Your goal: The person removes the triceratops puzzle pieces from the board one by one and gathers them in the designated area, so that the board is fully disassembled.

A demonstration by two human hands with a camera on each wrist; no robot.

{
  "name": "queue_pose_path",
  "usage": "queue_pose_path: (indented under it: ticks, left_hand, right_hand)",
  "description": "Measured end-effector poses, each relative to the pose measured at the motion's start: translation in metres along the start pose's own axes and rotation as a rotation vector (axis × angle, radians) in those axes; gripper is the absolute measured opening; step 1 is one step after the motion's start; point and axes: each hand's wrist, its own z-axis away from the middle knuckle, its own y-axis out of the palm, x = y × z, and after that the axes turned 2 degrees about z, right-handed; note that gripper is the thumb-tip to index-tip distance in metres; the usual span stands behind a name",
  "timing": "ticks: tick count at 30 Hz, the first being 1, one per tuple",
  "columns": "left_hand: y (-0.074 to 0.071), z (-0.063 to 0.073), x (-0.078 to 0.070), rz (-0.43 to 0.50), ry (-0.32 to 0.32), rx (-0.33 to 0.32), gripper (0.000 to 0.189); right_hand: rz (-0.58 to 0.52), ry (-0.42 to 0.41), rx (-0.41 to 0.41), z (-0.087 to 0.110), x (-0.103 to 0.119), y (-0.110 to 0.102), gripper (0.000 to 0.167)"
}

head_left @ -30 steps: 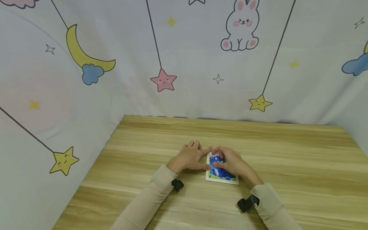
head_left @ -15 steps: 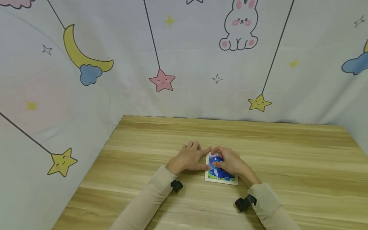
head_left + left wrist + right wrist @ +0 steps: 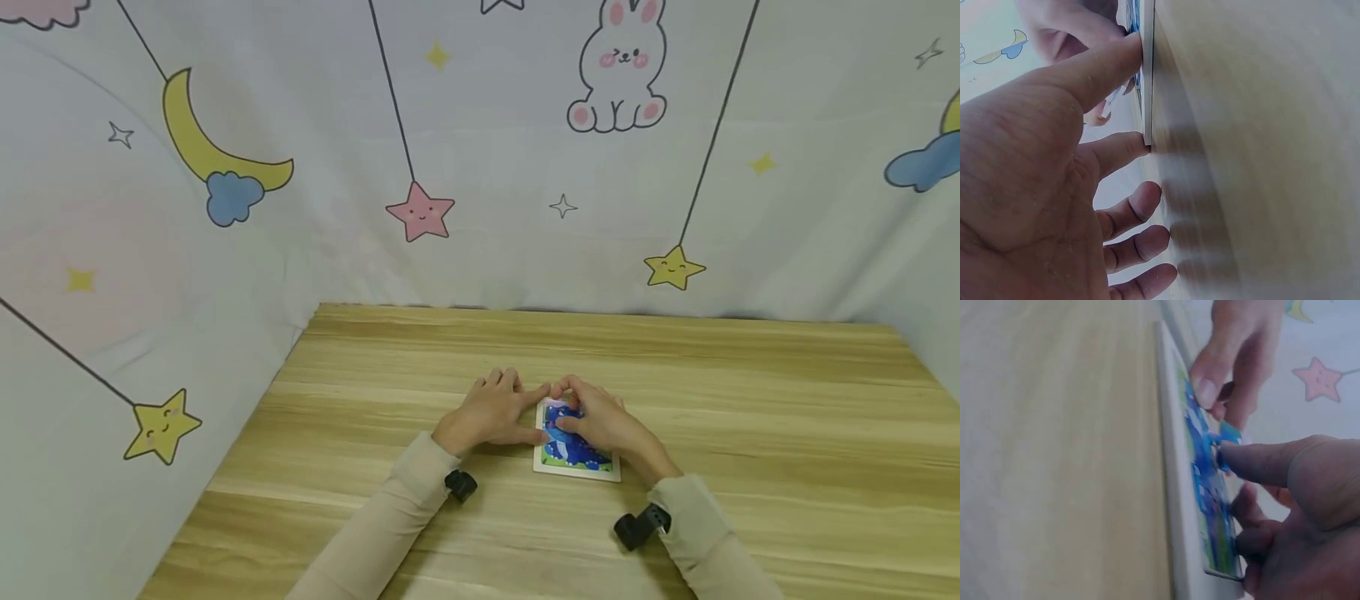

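Observation:
A small jigsaw puzzle point(image 3: 577, 477) with a blue dinosaur picture and a white frame lies on the wooden table. My left hand point(image 3: 491, 412) is spread at its left side. The thumb rests on the frame edge and the index fingertip touches the far left corner, as the left wrist view shows; the other fingers are spread on the table side. My right hand point(image 3: 603, 421) is over the picture, thumb and index finger pinching a blue puzzle piece point(image 3: 1230, 432). That piece is tilted up from the board in the right wrist view. The right hand hides the picture's upper right part.
The wooden table point(image 3: 750, 400) stretches out around the puzzle on all sides. Behind and to the left hangs a white curtain point(image 3: 510, 167) printed with stars, a moon and a rabbit. Each wrist carries a black strap-on camera point(image 3: 461, 484).
My right thumb and index finger have risen slightly, and the pinched piece at the picture's top left is now tilted up. The left hand has kept its place at the frame.

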Motion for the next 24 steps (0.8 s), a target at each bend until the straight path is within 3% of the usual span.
queue_pose_path:
  ticks: [6, 15, 24]
  left_hand:
    - [0.0, -0.001, -0.001, 0.015, -0.012, 0.008, 0.08]
    - [-0.002, -0.002, -0.002, 0.02, -0.017, 0.013, 0.08]
    - [-0.002, -0.001, -0.002, 0.021, -0.019, 0.022, 0.08]
  right_hand:
    - [-0.191, -0.049, 0.03, -0.001, -0.004, -0.005, 0.012]
    - [-0.204, -0.035, -0.012, -0.001, -0.009, -0.016, 0.004]
    - [-0.181, 0.077, -0.049, 0.015, -0.033, -0.057, 0.016]
